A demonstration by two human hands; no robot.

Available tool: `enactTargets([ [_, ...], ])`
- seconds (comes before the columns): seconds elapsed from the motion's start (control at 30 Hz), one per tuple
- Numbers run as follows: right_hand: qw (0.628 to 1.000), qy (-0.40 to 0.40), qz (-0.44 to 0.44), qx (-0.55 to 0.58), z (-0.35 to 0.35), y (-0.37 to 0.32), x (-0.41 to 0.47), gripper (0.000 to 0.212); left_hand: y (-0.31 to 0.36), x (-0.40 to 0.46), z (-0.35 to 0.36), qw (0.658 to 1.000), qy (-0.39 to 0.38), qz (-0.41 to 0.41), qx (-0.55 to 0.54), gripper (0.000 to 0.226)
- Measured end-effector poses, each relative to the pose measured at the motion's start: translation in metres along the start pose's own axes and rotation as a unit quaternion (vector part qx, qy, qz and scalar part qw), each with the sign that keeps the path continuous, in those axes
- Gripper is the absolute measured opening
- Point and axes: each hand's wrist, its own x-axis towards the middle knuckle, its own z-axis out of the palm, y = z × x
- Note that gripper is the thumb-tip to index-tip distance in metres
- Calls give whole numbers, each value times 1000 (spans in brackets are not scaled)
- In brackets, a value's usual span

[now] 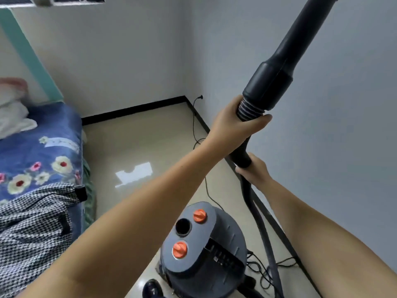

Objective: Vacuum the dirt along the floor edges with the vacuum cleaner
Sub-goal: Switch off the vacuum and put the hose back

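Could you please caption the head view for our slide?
Both hands, left hand and right hand, grip the vacuum hose above the canister.

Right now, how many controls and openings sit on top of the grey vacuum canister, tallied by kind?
Round orange plastic knobs: 2
Round black hose port: 1
Total: 3, all on the lid of the grey plastic vacuum canister.

The wand [300,46] leaves the top edge, its nozzle perhaps beyond.
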Motion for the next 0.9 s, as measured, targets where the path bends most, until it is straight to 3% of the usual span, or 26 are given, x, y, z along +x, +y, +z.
enactTargets([
  [0.13, 997, 0, 43, 65, 60, -45, 19, 14, -28, 39, -58, 998, -65, -12, 4, 30],
  [0.23, 990, -19, 72, 122, 100, -80, 28, 9, -53, 52, -85, 991, -115, -15, 66, 33],
  [0.3, 985, -41, 79, 148, 124, -101, 30, 19, -69, 56, -101, 986, -129, -15, 102, 31],
  [0.47, 972, -91, 61, 209, 181, -137, 17, 23, -94, 53, -143, 971, -165, -37, 170, 39],
  [0.63, 957, -138, 34, 253, 223, -144, -18, 35, -115, 23, -183, 948, -262, -94, 157, 27],
  [0.73, 956, -178, 22, 234, 234, -137, -50, 28, -135, -9, -197, 950, -243, -126, 149, 29],
  [0.83, 949, -224, 15, 223, 224, -121, -80, 20, -149, -43, -197, 961, -189, -107, 174, 35],
  [0.9, 932, -185, 60, 306, 195, -105, -92, 15, -151, -66, -191, 959, -183, -93, 194, 39],
])
